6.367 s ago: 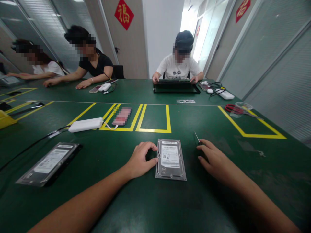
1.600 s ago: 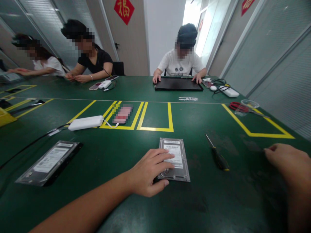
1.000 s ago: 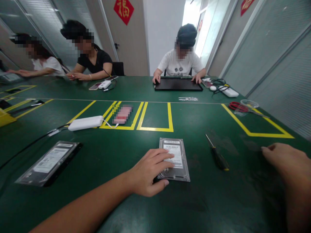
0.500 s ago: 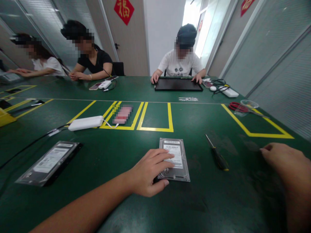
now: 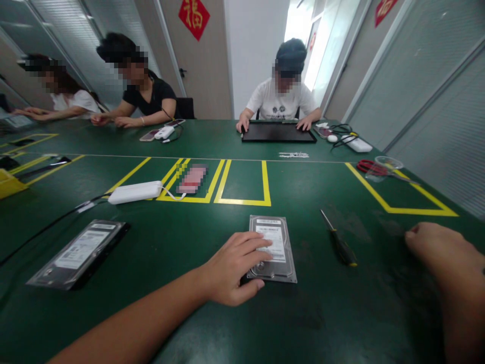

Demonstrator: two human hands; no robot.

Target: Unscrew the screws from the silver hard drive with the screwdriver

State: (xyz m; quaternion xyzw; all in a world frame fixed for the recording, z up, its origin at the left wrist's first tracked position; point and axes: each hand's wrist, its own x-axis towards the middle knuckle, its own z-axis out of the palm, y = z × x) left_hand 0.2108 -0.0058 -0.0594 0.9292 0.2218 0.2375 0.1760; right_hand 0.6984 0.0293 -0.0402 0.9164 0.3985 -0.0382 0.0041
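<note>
Your left hand (image 5: pixel 229 268) rests with fingers spread over the silver, white-labelled rectangular metal hard drive (image 5: pixel 283 265) at the frame's centre. Your right hand (image 5: pixel 435 247), near the right edge, is curled; I cannot tell whether it grips anything. It has released the slim black-and-yellow-handled screwdriver (image 5: pixel 343 247), now on the green surface (image 5: pixel 303 323), so no tool touches the drive.

Dim table (image 5: pixel 182 323) — glare from corridor (image 5: pixel 297 23) — edges stretched.
</note>
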